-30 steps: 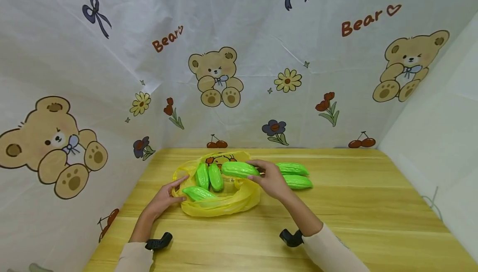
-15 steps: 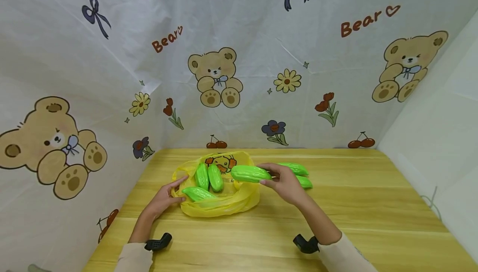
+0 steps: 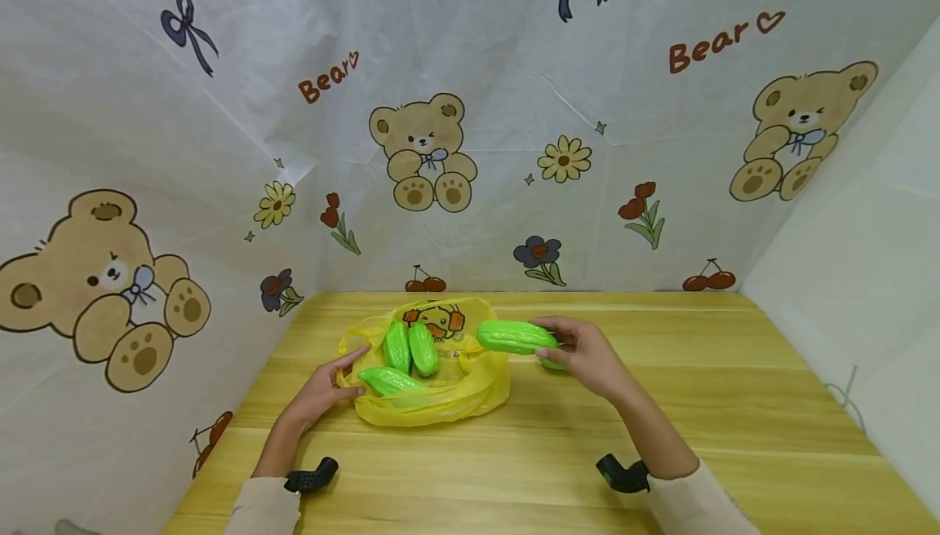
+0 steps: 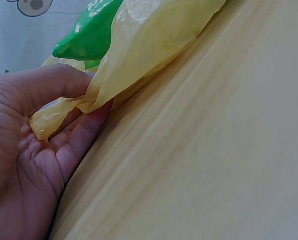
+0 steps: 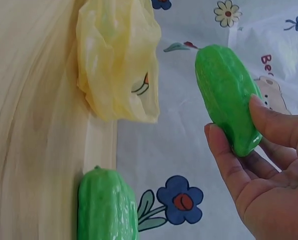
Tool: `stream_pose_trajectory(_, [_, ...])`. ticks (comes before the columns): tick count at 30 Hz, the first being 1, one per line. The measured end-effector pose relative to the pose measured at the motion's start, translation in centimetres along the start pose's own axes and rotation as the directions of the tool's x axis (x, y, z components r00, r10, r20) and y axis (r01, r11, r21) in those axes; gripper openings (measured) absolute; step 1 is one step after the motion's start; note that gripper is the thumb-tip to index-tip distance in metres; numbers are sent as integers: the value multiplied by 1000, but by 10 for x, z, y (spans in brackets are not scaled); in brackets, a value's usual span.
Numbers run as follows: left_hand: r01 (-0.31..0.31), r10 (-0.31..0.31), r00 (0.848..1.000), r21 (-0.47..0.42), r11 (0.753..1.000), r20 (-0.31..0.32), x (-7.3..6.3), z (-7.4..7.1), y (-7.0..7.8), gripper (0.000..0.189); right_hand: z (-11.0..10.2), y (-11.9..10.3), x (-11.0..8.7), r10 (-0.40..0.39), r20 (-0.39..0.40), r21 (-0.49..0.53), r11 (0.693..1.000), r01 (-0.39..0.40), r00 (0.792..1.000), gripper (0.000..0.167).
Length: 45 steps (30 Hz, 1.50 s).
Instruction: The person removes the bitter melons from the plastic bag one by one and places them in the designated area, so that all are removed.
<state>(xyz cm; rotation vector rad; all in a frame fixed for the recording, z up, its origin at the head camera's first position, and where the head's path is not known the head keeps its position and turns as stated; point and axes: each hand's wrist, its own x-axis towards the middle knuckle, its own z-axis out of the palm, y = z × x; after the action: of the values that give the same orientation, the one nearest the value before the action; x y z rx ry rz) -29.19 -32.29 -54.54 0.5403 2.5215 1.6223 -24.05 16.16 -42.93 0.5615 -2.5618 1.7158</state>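
Observation:
My right hand [image 3: 593, 357] holds a bright green bitter melon [image 3: 514, 337] by one end, between thumb and fingers. The melon points left, raised near the right side of a yellow plastic bag [image 3: 481, 388]. My left hand [image 3: 323, 394] pinches the bag's left edge; the left wrist view shows the thin plastic [image 4: 96, 92] bunched between thumb and fingers. Inside the open bag lie several more bitter melons, two side by side [image 3: 423, 349] and one in front [image 3: 389, 381]. Behind my right hand, mostly hidden, a bitter melon [image 5: 108, 207] rests on the table.
The wooden table [image 3: 470, 470] meets a white cloth backdrop [image 3: 507, 217] printed with bears and flowers at the back and left. A white wall [image 3: 859, 274] stands at the right, with a thin cord [image 3: 848, 396] near the table's edge. Both wrists wear black camera mounts [image 3: 312, 478].
My right hand has moved right with the bitter melon, from over the bag to its right side, now covering most of the melons on the table. The left hand has stayed still.

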Motion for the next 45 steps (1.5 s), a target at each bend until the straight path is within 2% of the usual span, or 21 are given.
stream_pose_trajectory(15, [-19, 19, 1000, 6, 1000, -1, 1, 0, -1, 75, -27, 13, 0, 8, -51, -26, 1000, -9, 999, 44])
stream_pose_trajectory(22, [16, -16, 1000, 5, 1000, -3, 0, 0, -1, 76, -39, 16, -2, 14, -74, -76, 997, -20, 997, 46])
stream_pose_trajectory(33, [21, -21, 1000, 4, 1000, -5, 1, 1, -2, 76, -62, 30, -6, 56, -130, -61, 996, -65, 990, 49])
stream_pose_trajectory(41, [19, -19, 1000, 13, 1000, -10, -2, 2, 3, 76, -81, 41, -10, 58, -178, -109, 991, -78, 982, 51])
stream_pose_trajectory(45, [18, -18, 1000, 5, 1000, -9, -2, 2, 3, 77, -91, 46, -12, 59, -199, -89, 993, -79, 978, 49])
